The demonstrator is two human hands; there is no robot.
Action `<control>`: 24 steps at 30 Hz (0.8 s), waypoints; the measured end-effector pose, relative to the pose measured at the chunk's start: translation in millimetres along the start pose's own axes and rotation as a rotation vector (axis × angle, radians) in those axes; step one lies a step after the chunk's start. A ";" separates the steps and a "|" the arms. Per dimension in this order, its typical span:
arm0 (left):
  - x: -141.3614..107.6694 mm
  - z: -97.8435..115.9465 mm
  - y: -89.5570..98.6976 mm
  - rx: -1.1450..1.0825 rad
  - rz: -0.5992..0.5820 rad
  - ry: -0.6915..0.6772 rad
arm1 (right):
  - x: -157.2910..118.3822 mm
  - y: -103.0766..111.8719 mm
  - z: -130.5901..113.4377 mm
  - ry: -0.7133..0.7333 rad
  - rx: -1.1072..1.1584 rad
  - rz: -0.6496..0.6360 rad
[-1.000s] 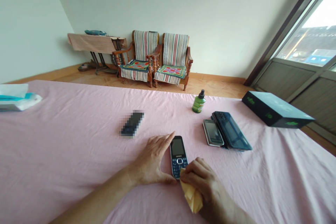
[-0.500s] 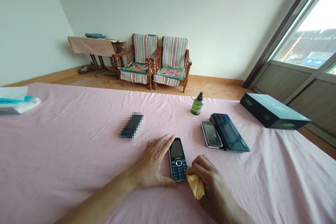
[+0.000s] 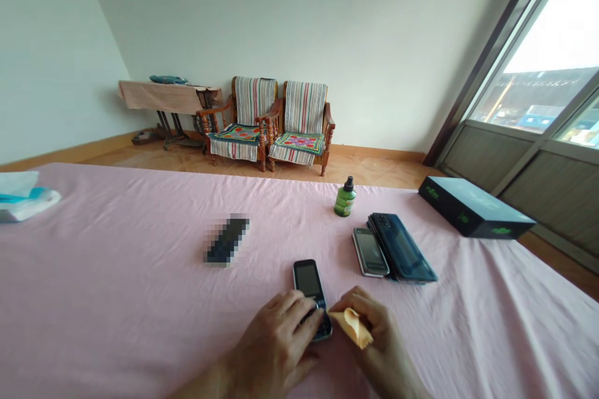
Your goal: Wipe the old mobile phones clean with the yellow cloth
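A dark keypad phone (image 3: 307, 279) lies face up on the pink cloth (image 3: 140, 299), its screen toward the far side. My left hand (image 3: 285, 336) rests over the lower left of the phone, its fingers spread across part of the keys. Just right of the phone, my right hand (image 3: 374, 330) is closed on a folded yellow cloth (image 3: 353, 326), one corner of which reaches the phone's right edge. Farther right, a smaller phone (image 3: 370, 252) lies against a stack of larger dark blue phones (image 3: 402, 249).
A green spray bottle (image 3: 345, 197) stands beyond the phones. At the right is a black box (image 3: 472, 206). A blurred-out dark object (image 3: 228, 240) lies left of centre, and a tissue pack (image 3: 28, 199) sits at the far left. Two chairs (image 3: 302, 112) stand beyond.
My left hand has moved from the phone's left side onto its keys. The yellow cloth has turned slightly in my right hand. The whole view has shifted, with the scene lower in the frame.
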State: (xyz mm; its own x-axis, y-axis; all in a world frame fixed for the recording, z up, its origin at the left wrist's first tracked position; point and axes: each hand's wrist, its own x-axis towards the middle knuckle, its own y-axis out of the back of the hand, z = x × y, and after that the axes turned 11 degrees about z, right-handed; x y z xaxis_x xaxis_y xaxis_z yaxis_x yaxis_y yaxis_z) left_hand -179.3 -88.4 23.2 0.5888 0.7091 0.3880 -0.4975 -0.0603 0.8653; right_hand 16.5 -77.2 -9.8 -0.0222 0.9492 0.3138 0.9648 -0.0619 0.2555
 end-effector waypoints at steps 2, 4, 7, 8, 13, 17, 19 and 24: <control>-0.6 2.5 -3.0 -0.014 0.013 0.025 | 0.0 -2.0 1.1 -0.033 0.032 -0.002; -1.4 2.8 -7.0 -0.055 0.044 0.062 | 0.3 -4.3 1.6 -0.057 0.073 0.007; -2.6 0.3 -12.4 -0.124 0.111 0.103 | 1.1 -5.9 1.3 -0.109 0.151 0.028; -2.9 -0.9 -13.6 -0.145 0.133 0.110 | 1.4 -5.7 0.8 -0.138 0.178 0.030; -4.1 -5.1 -16.5 -0.231 0.232 0.152 | 2.1 -1.1 -8.3 -0.240 0.291 0.060; -5.9 -6.0 -18.9 -0.235 0.285 0.193 | 2.7 0.7 -17.2 -0.148 0.364 0.042; -6.7 -6.3 -20.2 -0.219 0.300 0.194 | 3.2 0.2 -17.9 -0.122 0.391 0.019; -6.6 -9.2 -20.3 -0.154 0.355 0.147 | 4.0 -1.5 -10.4 -0.110 0.345 0.019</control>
State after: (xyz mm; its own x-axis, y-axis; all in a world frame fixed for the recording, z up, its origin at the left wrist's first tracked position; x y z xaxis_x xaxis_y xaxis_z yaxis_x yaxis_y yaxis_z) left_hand -179.0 -85.4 0.2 0.2715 0.7565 0.5949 -0.7494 -0.2217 0.6239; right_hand 12.3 -76.5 0.6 0.0071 0.9776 0.2101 0.9968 0.0098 -0.0795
